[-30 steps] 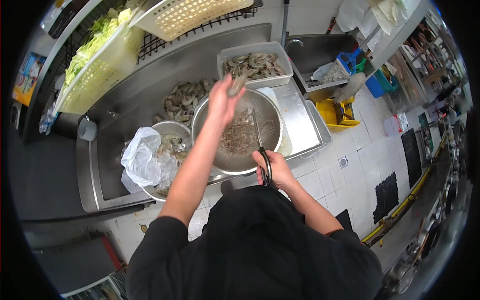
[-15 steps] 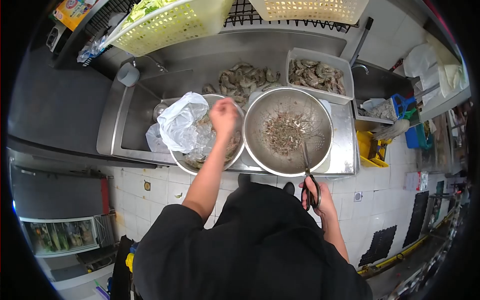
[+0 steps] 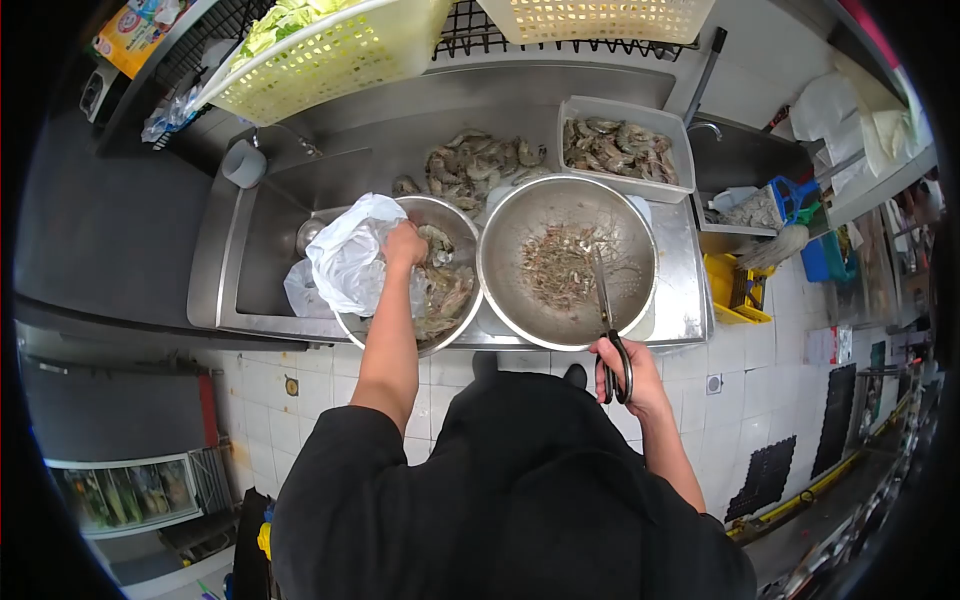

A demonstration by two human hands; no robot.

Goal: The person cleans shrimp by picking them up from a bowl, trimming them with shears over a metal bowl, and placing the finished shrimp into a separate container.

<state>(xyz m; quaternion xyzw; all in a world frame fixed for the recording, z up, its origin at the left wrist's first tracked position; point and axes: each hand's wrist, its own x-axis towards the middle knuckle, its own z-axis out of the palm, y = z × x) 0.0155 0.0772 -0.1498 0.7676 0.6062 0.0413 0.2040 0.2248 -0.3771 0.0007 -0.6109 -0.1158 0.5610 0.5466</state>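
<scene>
My right hand point(image 3: 630, 375) is closed round the black handles of a pair of scissors point(image 3: 604, 300). Their blades point away from me over a large steel colander point(image 3: 490, 290), which holds a pile of thin shrimp trimmings point(image 3: 560, 265). To its left stands a steel bowl point(image 3: 474, 305) of raw shrimp point(image 3: 445, 290), partly covered by a crumpled clear plastic bag point(image 3: 345, 250). My left hand point(image 3: 404, 245) reaches into this bowl at the bag's edge, its fingers curled down; whatever they grip is hidden. One shrimp point(image 3: 436, 243) lies just right of it.
More shrimp point(image 3: 475, 165) lie on the steel counter behind the bowls. A white plastic bin point(image 3: 685, 178) of shrimp stands behind the colander. At left is a sink basin point(image 3: 265, 240). Overhead baskets point(image 3: 340, 75) sit on a rack. A yellow mop bucket point(image 3: 735, 290) stands at right.
My left hand has moved left and down from above the bowl to the plastic bag's edge. The bag has shifted, uncovering more shrimp. My right hand still holds the scissors over the colander.
</scene>
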